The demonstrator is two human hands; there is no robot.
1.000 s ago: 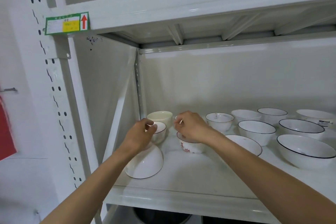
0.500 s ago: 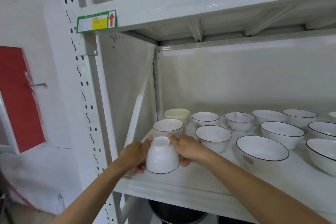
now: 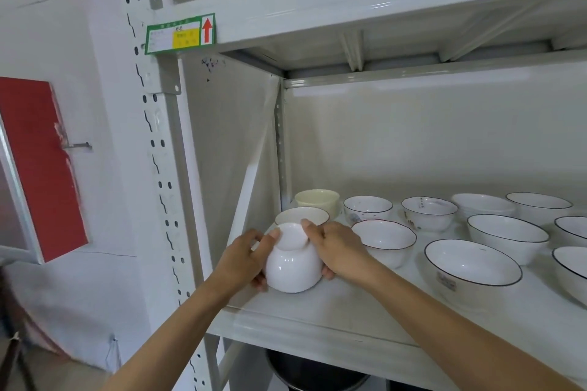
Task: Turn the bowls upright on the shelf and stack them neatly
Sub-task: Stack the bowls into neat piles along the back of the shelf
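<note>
Bowl (image 3: 292,265) sits upside down near the shelf's (image 3: 333,314) front left corner, left hand (image 3: 243,259) and right hand (image 3: 336,247) gripping its sides, fingers curled round it. Glossy glaze, so flipping it could slip it off the front edge. Count: one inverted, about eleven upright bowls behind.

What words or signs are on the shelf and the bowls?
Green-edged label on the shelf post: a red up arrow; its print is too blurred to read.
Bowl with marks: dark characters inside the rim, too small to read.
Front bowl: a mark on its side, blurred.
</note>
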